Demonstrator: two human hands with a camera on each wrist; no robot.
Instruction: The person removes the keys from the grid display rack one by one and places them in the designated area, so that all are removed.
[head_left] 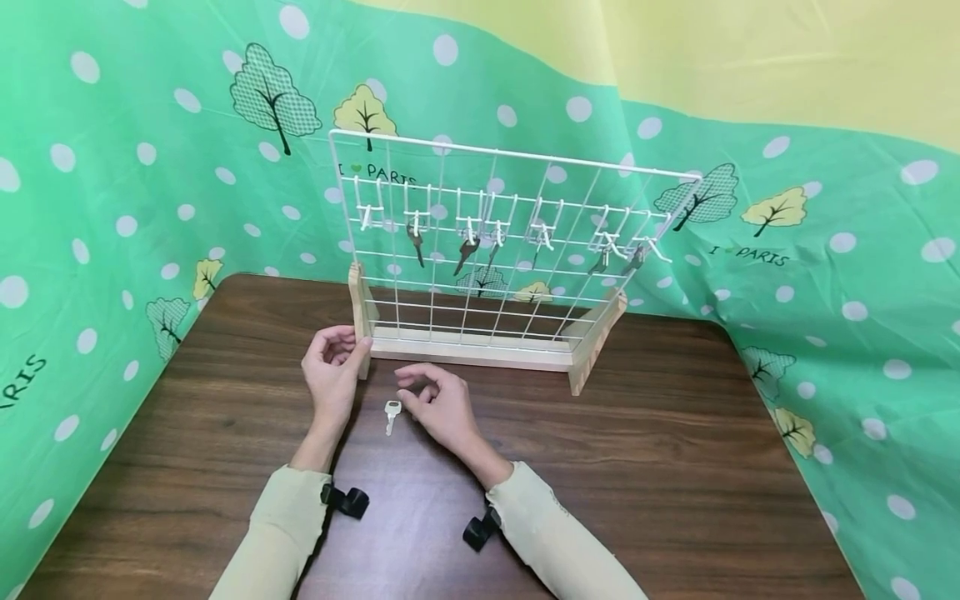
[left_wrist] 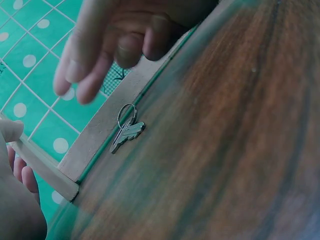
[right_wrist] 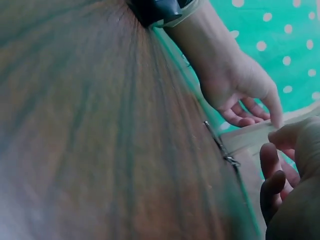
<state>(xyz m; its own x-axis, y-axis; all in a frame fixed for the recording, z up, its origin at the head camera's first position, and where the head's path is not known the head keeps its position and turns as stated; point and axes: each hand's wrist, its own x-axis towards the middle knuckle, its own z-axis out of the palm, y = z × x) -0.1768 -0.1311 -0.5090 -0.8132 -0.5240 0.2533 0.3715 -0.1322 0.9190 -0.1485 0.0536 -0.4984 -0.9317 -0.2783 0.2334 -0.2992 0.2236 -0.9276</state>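
A silver key (head_left: 392, 417) on a small ring (left_wrist: 127, 115) lies on the table in front of a white wire grid rack (head_left: 480, 250). My right hand (head_left: 442, 408) hovers just to the right of it, fingers loosely bent and holding nothing; the left wrist view shows a gap between them and the key. With thumb in front and fingers behind, my left hand (head_left: 334, 375) grips the rack's left wooden side support (head_left: 360, 308). In the right wrist view the key is seen edge-on and blurred.
White hooks (head_left: 367, 217) run in a row across the grid, and several dark keys (head_left: 467, 252) hang from them. A pale wooden crossbar (head_left: 472, 348) joins the left support to the right support (head_left: 598, 342). Green dotted cloth (head_left: 135, 225) surrounds the brown table (head_left: 675, 467).
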